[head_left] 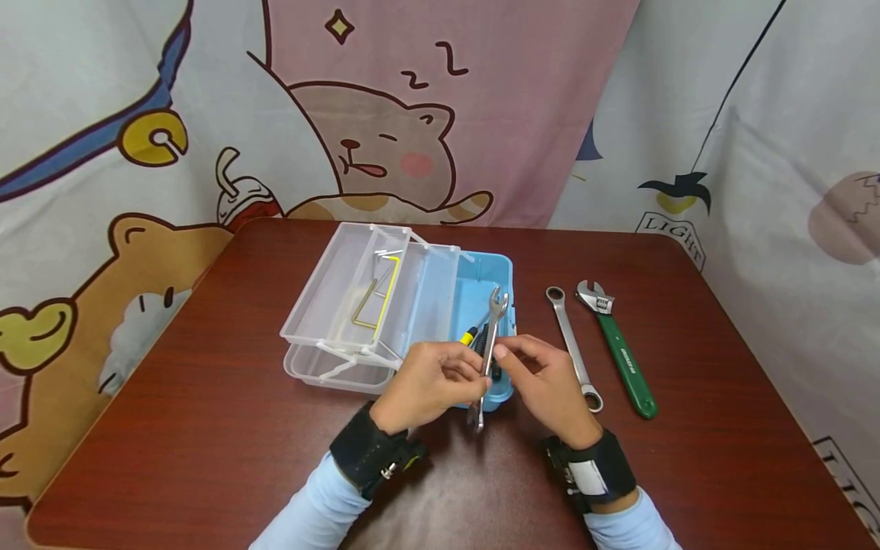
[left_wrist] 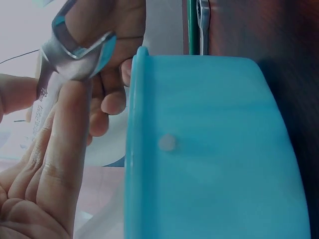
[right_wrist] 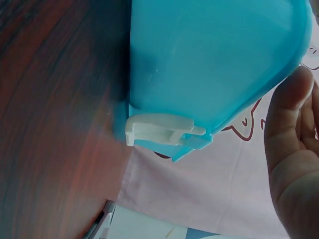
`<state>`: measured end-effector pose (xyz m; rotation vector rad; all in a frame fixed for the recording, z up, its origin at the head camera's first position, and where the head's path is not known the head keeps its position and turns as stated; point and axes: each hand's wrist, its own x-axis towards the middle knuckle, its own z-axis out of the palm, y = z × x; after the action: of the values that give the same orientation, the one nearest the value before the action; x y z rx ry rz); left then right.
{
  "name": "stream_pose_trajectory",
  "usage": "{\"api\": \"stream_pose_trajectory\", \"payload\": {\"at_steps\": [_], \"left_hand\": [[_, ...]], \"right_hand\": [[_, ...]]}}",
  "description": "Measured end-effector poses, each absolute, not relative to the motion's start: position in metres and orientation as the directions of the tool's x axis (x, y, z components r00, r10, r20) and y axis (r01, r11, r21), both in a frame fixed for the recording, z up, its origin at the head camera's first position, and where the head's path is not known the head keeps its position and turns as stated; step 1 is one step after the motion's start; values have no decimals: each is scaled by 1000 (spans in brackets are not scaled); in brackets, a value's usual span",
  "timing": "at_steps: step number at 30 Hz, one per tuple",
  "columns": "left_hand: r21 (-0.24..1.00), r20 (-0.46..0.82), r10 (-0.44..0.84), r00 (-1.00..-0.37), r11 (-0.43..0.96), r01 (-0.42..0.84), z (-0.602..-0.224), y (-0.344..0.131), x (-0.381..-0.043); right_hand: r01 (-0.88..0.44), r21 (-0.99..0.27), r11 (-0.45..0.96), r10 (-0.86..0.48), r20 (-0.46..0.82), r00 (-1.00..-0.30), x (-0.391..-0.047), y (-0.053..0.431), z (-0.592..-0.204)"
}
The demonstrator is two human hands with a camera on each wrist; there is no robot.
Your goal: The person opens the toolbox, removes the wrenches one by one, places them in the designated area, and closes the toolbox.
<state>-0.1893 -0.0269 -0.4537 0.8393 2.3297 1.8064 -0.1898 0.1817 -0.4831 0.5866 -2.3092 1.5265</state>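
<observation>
Head view: a light-blue plastic toolbox stands open on the reddish-brown wooden table, its translucent white plastic trays swung out to the left. The left hand pinches the slender silver metal open-ended wrench between thumb and fingers, tilted over the toolbox's near edge. The thumb and forefinger of the right hand lie close together just beside the shaft; whether they grip it cannot be told. Judged from this layout, the tool handling is partway along: a yellow L-shaped hex key and a brass-coloured hex key lie in the trays, and a yellow-and-black handle shows within the toolbox. The held wrench is not yet set down; a silver ring-ended wrench and a green-handled adjustable wrench lie on the table, outside the toolbox to the right.

Left wrist view: the forked end of the held wrench appears beside the toolbox's outer wall, backed by an extended finger of the left hand, with the right hand's curled fingers behind.

Right wrist view: the right thumb extends near the toolbox rim; a white plastic latch is seen on the wall. No held tool is visible here.
</observation>
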Motion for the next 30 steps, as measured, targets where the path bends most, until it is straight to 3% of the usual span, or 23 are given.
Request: {"api": "stream_pose_trajectory", "payload": {"at_steps": [13,19,30], "left_hand": [[865,350,464,-814,172,471,-459,-26,-191],[862,359,473,-804,161,480,-461,-25,-190],[890,363,450,-816,92,447,-459,-18,-185]], "right_hand": [[-553,-804,219,-255,500,-827,-186,172,-483],[-572,-790,220,-219,532,-818,-186,173,-483],[-621,-781,66,-134,610,-781,-184,174,-483]]}}
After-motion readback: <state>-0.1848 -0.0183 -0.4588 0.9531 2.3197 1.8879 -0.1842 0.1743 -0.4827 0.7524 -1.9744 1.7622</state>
